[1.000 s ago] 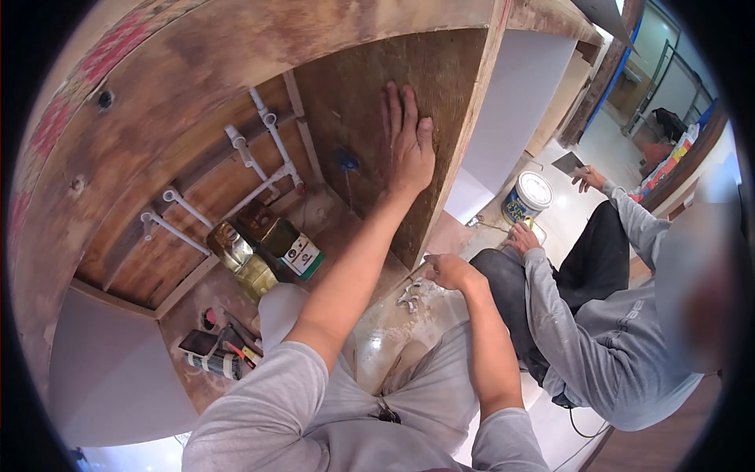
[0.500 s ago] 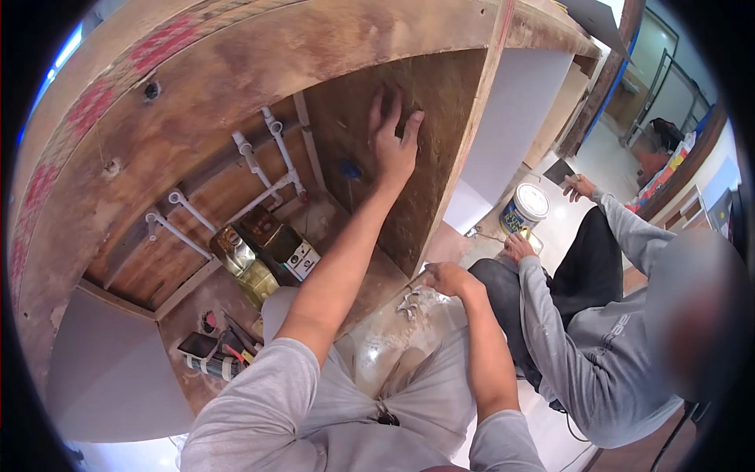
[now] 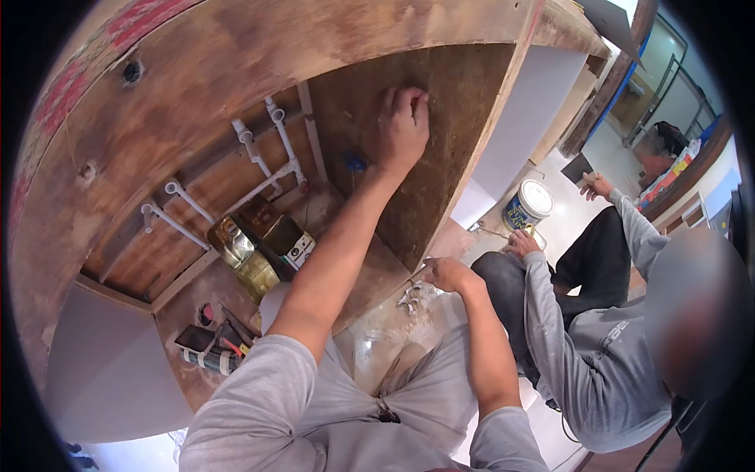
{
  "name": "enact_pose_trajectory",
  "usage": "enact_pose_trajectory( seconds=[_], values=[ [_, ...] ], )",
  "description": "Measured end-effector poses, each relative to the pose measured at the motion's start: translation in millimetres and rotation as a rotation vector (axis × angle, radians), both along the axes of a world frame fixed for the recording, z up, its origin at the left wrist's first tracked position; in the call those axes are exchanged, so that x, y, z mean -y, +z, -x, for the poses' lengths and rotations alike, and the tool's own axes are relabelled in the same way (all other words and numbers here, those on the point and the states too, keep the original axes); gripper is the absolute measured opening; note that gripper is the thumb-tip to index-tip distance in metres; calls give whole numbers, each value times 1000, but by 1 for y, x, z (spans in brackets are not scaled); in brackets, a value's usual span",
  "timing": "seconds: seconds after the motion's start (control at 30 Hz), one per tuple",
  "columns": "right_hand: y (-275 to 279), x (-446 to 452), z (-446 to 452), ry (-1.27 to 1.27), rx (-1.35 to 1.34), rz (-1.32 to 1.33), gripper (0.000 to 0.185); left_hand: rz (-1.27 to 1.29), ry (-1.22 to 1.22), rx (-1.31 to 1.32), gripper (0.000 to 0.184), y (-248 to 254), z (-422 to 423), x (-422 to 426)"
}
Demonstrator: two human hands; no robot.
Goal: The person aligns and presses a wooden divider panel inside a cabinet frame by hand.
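Against the brown wooden side panel of the curved cabinet, my left hand is raised with its fingers curled together. Its palm side is hidden, so anything inside it cannot be made out. My right hand is lower, beside the panel's bottom corner, with bent fingers pressed together; what they hold, if anything, is too small to tell. White crumpled scraps lie on the floor just below it. A small blue thing is on the panel, left of my left wrist.
White pipes run inside the cabinet above metal cans. Tools and a dark tray lie on the cabinet base. At right a seated co-worker holds a flat dark plate near a paint bucket.
My left hand was flat on the panel with fingers spread, then lifted; its fingers are now curled together. My right hand stays at the bottom corner. The view has shifted slightly.
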State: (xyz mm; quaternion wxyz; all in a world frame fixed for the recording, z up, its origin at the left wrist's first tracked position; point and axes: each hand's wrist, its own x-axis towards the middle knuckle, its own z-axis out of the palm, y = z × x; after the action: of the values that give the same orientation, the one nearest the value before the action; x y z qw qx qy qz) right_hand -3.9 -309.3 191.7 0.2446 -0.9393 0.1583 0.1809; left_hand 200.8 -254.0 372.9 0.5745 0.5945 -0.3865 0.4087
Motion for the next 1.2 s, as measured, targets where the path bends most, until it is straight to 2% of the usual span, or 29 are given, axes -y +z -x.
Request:
enact_pose_trajectory(
  seconds=[0.13, 0.23, 0.33, 0.47, 0.5, 0.73, 0.83, 0.93, 1.03, 1.2],
  values=[
    [-3, -4, -3, 26, -3, 26, 55, -73, -18, 41, 16, 0, -9, 6],
    [-1, -1, -1, 16, -1, 29, 55, -128, -103, -149, 17, -7, -9, 9],
    [1, 2, 6, -3, -3, 13, 56, -43, -234, -251, 16, -8, -2, 3],
    [7, 1, 5, -11, -44, 14, 55, 23, -252, -491, 10, -14, -17, -12],
    [2, 1, 4, -7, -35, 21, 55, 43, -230, -478, 12, -6, -17, -24],
    [-14, -1, -9, 48, 31, 58, 55, -88, -477, -666, 29, -24, -28, -54],
    [-8, -5, -10, 57, -1, 67, 57, -233, -342, -494, 27, -24, -17, -46],
    [-4, -3, -9, 46, -16, 64, 57, 87, -569, -484, 14, -13, 3, -27],
    [-4, -5, -8, 44, -27, 61, 58, 35, -336, -349, 16, -2, 17, -24],
    [-2, -4, -8, 19, -23, 27, 59, 50, -303, -155, 10, -1, 17, -10]
  ],
)
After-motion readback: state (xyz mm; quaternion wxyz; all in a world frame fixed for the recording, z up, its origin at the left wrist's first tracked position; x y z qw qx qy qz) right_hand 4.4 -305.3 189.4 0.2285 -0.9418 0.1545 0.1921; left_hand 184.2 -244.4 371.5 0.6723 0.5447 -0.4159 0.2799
